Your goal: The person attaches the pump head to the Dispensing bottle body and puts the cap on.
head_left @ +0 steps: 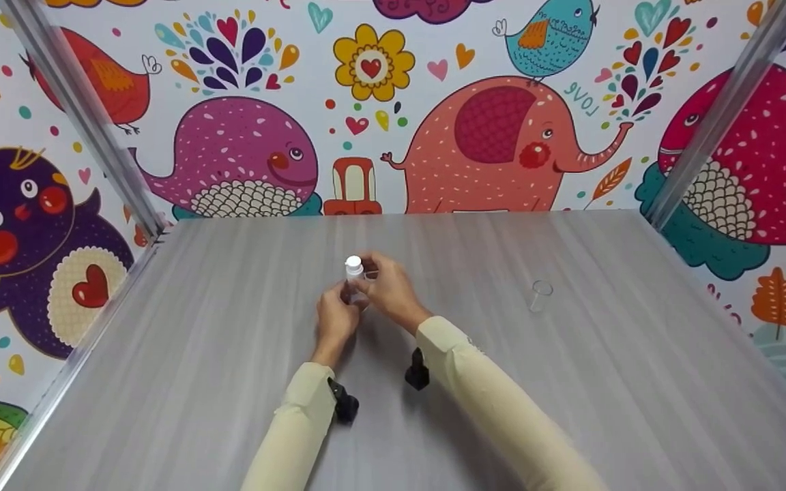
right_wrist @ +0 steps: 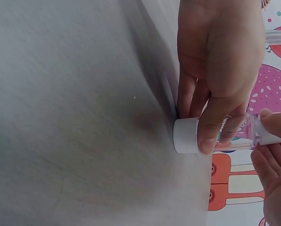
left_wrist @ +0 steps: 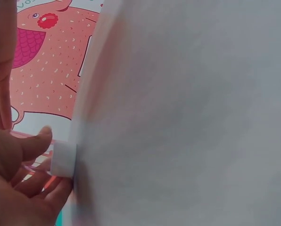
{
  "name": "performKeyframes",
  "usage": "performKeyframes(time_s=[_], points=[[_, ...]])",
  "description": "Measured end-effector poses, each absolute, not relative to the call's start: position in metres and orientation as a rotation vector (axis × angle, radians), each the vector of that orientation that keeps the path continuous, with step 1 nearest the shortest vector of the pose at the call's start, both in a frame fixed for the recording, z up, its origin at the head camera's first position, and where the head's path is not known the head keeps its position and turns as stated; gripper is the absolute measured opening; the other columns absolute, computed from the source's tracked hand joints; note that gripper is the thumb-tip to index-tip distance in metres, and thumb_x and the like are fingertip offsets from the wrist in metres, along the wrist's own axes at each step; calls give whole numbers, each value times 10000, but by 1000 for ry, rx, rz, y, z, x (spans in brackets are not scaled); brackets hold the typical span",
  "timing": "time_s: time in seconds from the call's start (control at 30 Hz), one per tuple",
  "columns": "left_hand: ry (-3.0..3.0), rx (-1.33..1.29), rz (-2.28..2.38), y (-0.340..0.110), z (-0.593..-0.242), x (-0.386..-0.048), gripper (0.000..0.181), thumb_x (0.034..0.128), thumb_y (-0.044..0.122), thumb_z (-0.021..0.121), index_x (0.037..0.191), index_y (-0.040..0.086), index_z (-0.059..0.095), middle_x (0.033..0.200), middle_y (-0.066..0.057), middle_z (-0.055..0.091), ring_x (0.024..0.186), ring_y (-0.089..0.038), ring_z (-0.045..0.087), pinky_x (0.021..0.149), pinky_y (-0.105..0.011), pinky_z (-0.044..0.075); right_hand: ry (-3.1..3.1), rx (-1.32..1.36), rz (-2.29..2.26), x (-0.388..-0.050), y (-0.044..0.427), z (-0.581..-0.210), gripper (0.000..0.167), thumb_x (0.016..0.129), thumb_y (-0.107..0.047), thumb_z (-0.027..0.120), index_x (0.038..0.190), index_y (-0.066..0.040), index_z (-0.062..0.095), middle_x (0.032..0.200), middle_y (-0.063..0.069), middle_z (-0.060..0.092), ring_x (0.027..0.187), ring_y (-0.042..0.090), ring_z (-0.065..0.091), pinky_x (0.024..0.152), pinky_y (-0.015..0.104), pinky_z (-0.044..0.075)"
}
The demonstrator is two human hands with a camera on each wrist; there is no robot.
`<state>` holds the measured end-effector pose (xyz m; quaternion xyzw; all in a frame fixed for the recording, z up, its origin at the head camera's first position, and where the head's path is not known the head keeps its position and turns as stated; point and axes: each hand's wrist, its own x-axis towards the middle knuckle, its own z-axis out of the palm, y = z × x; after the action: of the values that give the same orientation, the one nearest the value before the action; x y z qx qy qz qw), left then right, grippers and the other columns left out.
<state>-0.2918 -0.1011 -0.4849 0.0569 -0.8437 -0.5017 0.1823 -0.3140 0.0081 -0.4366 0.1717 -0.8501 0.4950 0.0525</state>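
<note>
A small clear bottle [head_left: 354,271] with a white top [head_left: 353,262] stands upright between both hands, near the middle of the table. My left hand [head_left: 337,317] grips its lower body, thumb and fingers curled round it just above the white base [right_wrist: 185,135]. Higher up, my right hand [head_left: 393,290] pinches the bottle near its white neck between thumb and fingers, as the right wrist view shows. I cannot tell whether the base touches the table. In the left wrist view, the left hand [left_wrist: 22,174] covers much of the clear body.
A small clear cylinder [head_left: 541,295], like a cup, stands on the grey table [head_left: 229,341] to the right of the hands. Printed panels [head_left: 366,123] with cartoon animals rise behind the table and at both sides, with metal posts [head_left: 82,116] at the corners.
</note>
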Motion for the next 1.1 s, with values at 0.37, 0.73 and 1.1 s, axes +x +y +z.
performKeyframes(time_s=[0.37, 0.73, 1.1], points=[[-2451, 217, -1397, -100, -479, -290, 214, 802, -32, 652, 995, 40, 710, 834, -126, 684, 762, -248, 562, 678, -374, 433, -2568, 533, 1464, -316, 10, -436, 379, 849, -69, 776, 1194, -8, 630, 1152, 150, 679, 1070, 283, 658, 961, 407, 533], [-2424, 203, -1412, -101, -479, -291, 155, 791, 33, 778, 913, -8, 691, 778, -106, 610, 734, -222, 514, 660, -340, 385, -2483, 671, 1565, -315, 14, -428, 531, 859, -95, 774, 1344, -41, 564, 1354, 178, 577, 1271, 316, 573, 1068, 458, 469], [-2415, 189, -1405, -102, -483, -291, 160, 782, 2, 743, 938, 16, 714, 784, -113, 665, 720, -210, 525, 664, -338, 416, -2518, 699, 1529, -311, 10, -430, 394, 933, 3, 640, 1318, -76, 619, 1344, 107, 638, 1252, 248, 617, 1068, 388, 474]])
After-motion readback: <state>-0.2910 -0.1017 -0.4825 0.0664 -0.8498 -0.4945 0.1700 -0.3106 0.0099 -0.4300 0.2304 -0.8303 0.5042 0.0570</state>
